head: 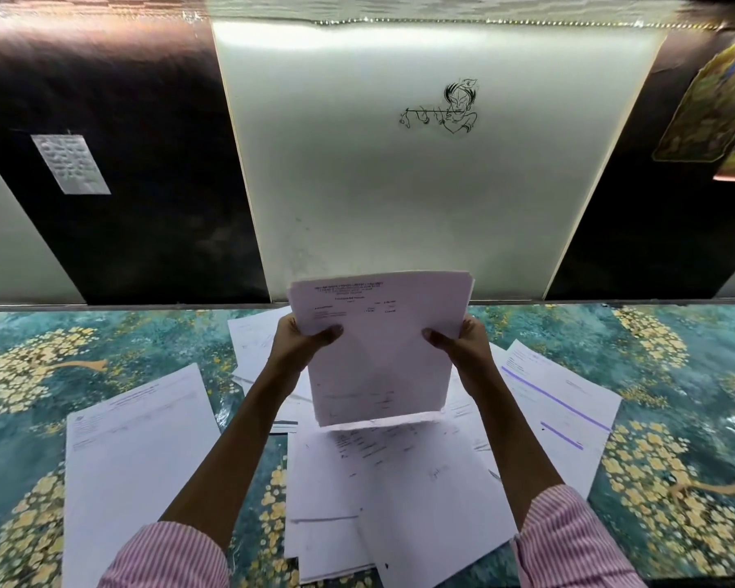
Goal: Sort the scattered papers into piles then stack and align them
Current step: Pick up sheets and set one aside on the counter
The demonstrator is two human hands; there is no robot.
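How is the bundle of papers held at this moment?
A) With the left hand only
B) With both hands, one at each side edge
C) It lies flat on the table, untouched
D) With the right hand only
B: the left hand and the right hand grip opposite side edges of the bundle of papers, raised upright above the table.

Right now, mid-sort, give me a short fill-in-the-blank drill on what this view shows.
1. The stack of papers is gripped by ____ hands, the left hand and the right hand.
2. The held stack is lifted ____ the loose sheets on the floral tablecloth.
3. The sheet with purple lines lies on the person's ____ side.
4. The sleeves are pink and ____.

Missing words: both; above; right; striped
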